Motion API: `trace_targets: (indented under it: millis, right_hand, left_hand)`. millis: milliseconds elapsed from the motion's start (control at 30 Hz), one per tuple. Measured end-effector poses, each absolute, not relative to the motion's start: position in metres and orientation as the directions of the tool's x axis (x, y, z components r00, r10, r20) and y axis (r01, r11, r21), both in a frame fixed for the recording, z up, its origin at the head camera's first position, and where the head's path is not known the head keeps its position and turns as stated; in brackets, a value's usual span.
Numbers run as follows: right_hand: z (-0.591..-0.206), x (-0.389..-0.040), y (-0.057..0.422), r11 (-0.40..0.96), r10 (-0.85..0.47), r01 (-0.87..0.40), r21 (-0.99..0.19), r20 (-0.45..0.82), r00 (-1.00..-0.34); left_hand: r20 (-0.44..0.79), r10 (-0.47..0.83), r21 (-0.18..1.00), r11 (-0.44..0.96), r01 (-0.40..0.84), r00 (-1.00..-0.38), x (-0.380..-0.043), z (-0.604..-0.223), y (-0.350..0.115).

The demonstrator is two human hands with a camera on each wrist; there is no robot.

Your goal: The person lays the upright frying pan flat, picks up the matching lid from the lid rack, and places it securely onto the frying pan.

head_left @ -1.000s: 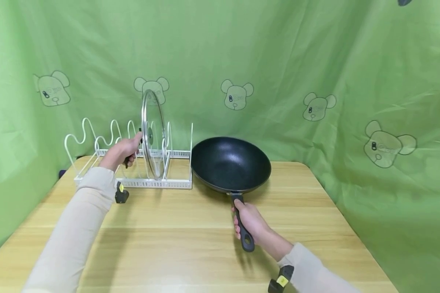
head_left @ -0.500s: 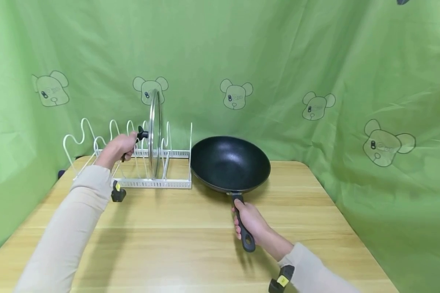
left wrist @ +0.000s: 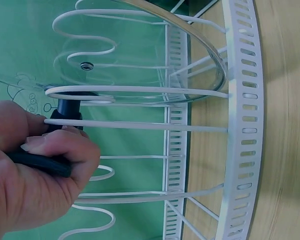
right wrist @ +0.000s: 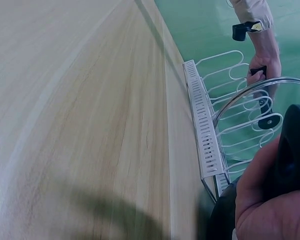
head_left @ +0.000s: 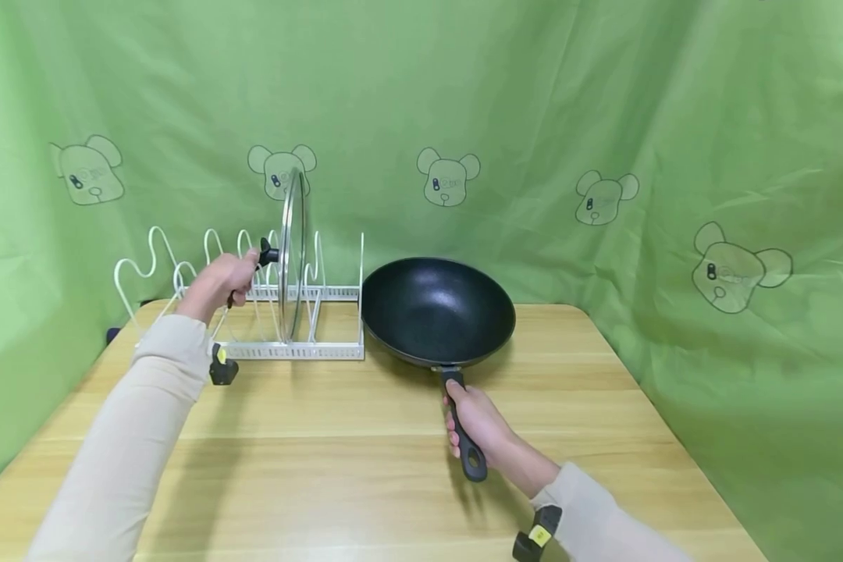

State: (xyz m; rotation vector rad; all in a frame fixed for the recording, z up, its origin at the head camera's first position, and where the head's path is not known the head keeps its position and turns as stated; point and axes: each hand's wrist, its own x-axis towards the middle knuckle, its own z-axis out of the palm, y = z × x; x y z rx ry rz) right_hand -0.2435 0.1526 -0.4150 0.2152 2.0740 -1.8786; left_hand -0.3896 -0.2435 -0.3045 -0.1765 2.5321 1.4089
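A glass pan lid [head_left: 293, 257] with a steel rim stands on edge among the wires of a white rack [head_left: 302, 351]. My left hand [head_left: 222, 282] grips its black handle [left wrist: 42, 162], fingers curled round it, to the left of the glass. In the left wrist view the lid's lower rim sits between two wire dividers. To the right of the rack lies a black wok [head_left: 439, 312]. My right hand [head_left: 481, 421] holds the wok's handle [head_left: 473, 460], thumb along the top; the pan's rim overlaps the rack's right end in the head view.
The rack has several wavy wire dividers, with open slots left of the lid. All of it stands on a wooden table [head_left: 365, 476]. A green curtain [head_left: 534, 94] hangs behind and along both sides.
The lid has turned from a slant to nearly edge-on, and its handle now shows left of the glass. My left hand has shifted slightly left. The right hand and wok have stayed put.
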Motion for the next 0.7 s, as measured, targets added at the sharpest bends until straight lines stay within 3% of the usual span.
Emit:
trace_targets:
  millis: [700]
  right_hand:
    - [-0.417,-0.246,0.155,0.137,-0.114,0.337,-0.932,-0.353,-0.929]
  left_hand:
    - [-0.254,-0.017,0.795,0.566,-0.219,-0.967,-0.388,-0.293,-0.244]
